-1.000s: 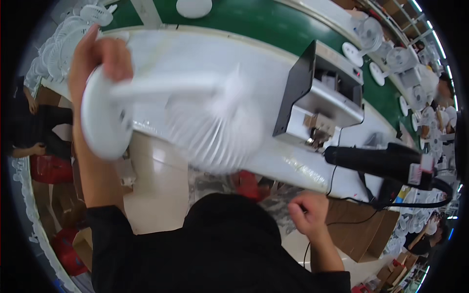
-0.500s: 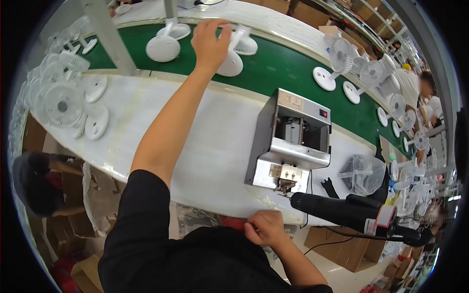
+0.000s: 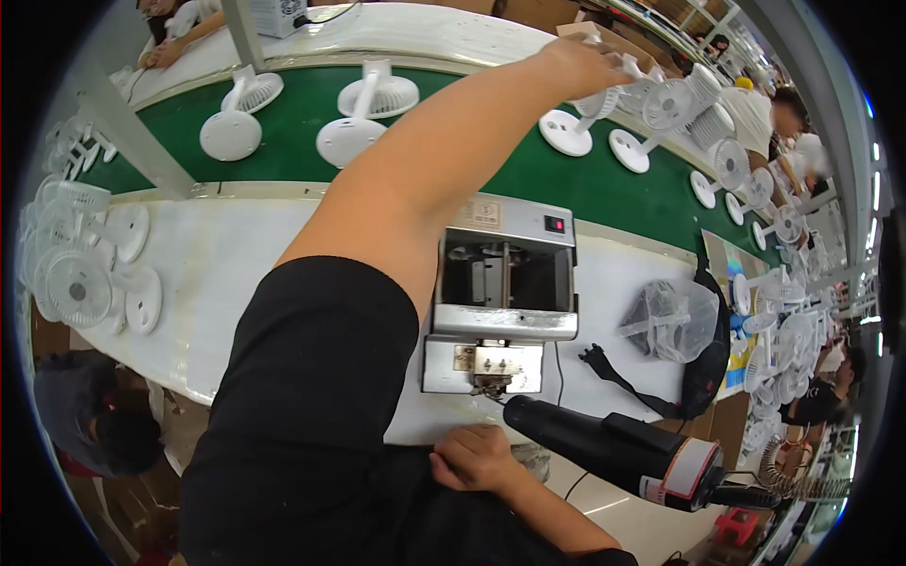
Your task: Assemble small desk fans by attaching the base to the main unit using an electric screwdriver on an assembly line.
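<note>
My left arm stretches across the bench to the far side of the green belt. There my left hand (image 3: 587, 68) hangs over the head of a white desk fan (image 3: 566, 133), fingers apart and partly bent; whether they touch it is unclear. Farther left on the belt, two more white fans lie tipped, one with its round base (image 3: 231, 136) toward me, the other with its base (image 3: 347, 142) beside my forearm. My right hand (image 3: 475, 457) rests at the bench's near edge, fingers curled, with nothing visible in it.
A metal machine (image 3: 505, 321) with a lit red switch stands mid-bench. A black heat-gun-like tool (image 3: 604, 448) juts in front of it. A clear plastic bag (image 3: 670, 319) and a black strap (image 3: 623, 382) lie to the right. Several fans (image 3: 77, 288) crowd the left end. Other people work nearby.
My left hand has left the fan at the middle of the belt and swung right to another fan. The view has shifted rightward. My right hand stays curled near the edge.
</note>
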Demonstrator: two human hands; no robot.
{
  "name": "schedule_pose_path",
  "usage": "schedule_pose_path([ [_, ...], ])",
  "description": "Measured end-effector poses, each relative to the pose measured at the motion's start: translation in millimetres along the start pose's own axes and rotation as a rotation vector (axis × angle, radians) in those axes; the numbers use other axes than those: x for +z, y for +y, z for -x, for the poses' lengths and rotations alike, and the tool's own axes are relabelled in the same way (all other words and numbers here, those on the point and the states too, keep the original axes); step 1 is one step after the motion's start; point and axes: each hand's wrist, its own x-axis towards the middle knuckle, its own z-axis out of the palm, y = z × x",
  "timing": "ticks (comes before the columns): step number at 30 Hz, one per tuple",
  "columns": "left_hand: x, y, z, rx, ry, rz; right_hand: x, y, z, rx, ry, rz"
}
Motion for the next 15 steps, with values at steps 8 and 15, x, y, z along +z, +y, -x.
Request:
schedule_pose_path([
  [8,23,-44,37,0.062,-0.197,-0.203,9,0,4,-0.016,-0.006,0.005],
  [15,-107,-65,125,-0.644,-0.298,0.388,9,-2,11,-0.017,-0.052,-0.005],
])
